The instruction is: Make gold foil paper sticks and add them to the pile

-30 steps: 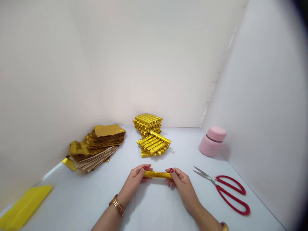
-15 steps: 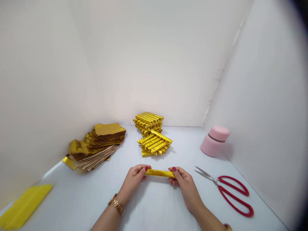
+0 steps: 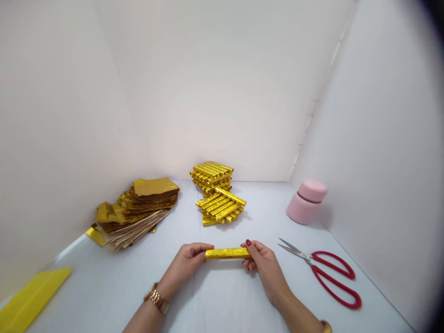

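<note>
Just our side of the stack of gold sticks (image 3: 222,206), our left hand (image 3: 187,260) and right hand (image 3: 262,260) each pinch one end of a gold strip (image 3: 226,253). Frame chops off our right wrist's gold band (image 3: 326,326); left thumb tip's hidden.

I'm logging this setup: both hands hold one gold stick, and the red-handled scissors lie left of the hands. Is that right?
Not left: the head view shows the scissors lying right of the left hand and right hand. Both do hold one gold stick.
</note>
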Available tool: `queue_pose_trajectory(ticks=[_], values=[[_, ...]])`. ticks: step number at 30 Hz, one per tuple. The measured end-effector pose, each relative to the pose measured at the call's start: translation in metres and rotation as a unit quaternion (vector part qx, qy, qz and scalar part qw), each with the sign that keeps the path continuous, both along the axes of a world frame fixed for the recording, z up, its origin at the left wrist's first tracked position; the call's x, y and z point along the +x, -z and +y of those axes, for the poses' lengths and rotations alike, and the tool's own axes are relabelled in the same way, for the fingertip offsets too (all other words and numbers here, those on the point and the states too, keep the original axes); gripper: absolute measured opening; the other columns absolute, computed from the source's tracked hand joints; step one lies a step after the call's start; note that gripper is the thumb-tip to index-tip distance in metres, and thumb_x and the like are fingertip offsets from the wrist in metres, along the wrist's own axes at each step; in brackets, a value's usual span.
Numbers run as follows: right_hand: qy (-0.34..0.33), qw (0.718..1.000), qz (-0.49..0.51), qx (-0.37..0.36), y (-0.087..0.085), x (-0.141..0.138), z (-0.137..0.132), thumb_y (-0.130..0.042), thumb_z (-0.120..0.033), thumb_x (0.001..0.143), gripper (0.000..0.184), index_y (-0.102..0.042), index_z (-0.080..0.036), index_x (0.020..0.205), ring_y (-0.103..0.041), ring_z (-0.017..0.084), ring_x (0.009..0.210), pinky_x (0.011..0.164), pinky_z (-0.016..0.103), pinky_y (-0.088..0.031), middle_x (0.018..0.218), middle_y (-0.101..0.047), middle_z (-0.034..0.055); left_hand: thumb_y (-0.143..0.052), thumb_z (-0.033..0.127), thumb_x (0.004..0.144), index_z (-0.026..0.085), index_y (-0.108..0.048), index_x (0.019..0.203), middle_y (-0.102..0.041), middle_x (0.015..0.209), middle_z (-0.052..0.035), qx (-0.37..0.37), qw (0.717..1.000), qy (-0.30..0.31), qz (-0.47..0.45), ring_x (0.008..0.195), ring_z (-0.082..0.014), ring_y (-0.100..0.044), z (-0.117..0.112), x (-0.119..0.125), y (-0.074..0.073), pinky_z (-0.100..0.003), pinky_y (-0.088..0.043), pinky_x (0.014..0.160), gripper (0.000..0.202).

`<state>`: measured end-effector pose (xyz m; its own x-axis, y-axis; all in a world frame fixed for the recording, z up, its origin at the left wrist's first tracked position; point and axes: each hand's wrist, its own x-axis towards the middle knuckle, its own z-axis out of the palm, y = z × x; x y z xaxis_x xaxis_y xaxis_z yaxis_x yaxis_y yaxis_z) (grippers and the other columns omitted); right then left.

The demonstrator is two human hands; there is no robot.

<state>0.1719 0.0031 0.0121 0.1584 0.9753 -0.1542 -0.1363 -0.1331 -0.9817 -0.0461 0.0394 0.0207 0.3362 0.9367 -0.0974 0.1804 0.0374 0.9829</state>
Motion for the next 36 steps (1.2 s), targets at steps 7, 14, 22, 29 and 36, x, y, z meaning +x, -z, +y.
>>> queue_pose_trajectory(ticks=[7, 14, 22, 29, 36], values=[[-0.036, 0.999, 0.022, 0.000, -0.006, 0.013, -0.001, -0.053, -0.058, 0.079, 0.045, -0.065, -0.017, 0.091, -0.059, 0.015, 0.063, 0.056, 0.025, -0.042, 0.070, -0.065, 0.0027, -0.058, 0.027, 0.067, 0.015, -0.074, 0.083, -0.071, 0.067, -0.0013, -0.017, 0.999, -0.038, 0.010, 0.062, -0.0171, -0.060, 0.004, 0.000, 0.002, -0.025, -0.043, 0.060, 0.026], [-0.132, 0.989, 0.042, -0.041, -0.012, 0.033, -0.002, -0.067, -0.041, 0.071, 0.030, -0.067, -0.015, 0.085, -0.057, 0.012, 0.057, 0.054, 0.022, -0.040, 0.070, -0.067, 0.0037, -0.060, 0.029, 0.065, 0.015, -0.073, 0.082, -0.071, 0.069, -0.0016, -0.042, 0.997, -0.057, -0.002, 0.063, -0.0174, -0.059, 0.005, -0.003, 0.004, -0.025, -0.043, 0.061, 0.026], [-0.146, 0.986, 0.034, -0.068, -0.006, 0.037, -0.001, -0.070, -0.031, 0.067, 0.020, -0.067, -0.014, 0.077, -0.054, 0.010, 0.051, 0.051, 0.021, -0.037, 0.061, -0.064, 0.0003, -0.068, 0.034, 0.064, 0.016, -0.072, 0.089, -0.072, 0.074, -0.0030, -0.114, 0.993, 0.019, -0.019, 0.066, -0.0166, -0.061, 0.001, -0.008, -0.007, -0.024, -0.044, 0.063, 0.032], [-0.166, 0.983, 0.028, -0.077, -0.007, 0.039, -0.002, -0.069, -0.029, 0.066, 0.020, -0.066, -0.014, 0.079, -0.055, 0.010, 0.052, 0.052, 0.022, -0.038, 0.060, -0.065, 0.0009, -0.067, 0.027, 0.067, 0.015, -0.073, 0.082, -0.070, 0.064, -0.0008, -0.126, 0.992, 0.022, -0.013, 0.059, -0.0131, -0.058, 0.001, -0.009, -0.005, -0.021, -0.042, 0.059, 0.021], [-0.170, 0.981, -0.007, -0.089, -0.007, 0.037, -0.004, -0.064, -0.022, 0.065, 0.011, -0.064, -0.014, 0.073, -0.053, 0.009, 0.047, 0.048, 0.021, -0.037, 0.056, -0.064, -0.0007, -0.066, 0.022, 0.065, 0.014, -0.073, 0.075, -0.070, 0.064, -0.0006, -0.120, 0.993, 0.018, -0.011, 0.060, -0.0135, -0.058, 0.001, -0.009, 0.000, -0.021, -0.043, 0.059, 0.014]])
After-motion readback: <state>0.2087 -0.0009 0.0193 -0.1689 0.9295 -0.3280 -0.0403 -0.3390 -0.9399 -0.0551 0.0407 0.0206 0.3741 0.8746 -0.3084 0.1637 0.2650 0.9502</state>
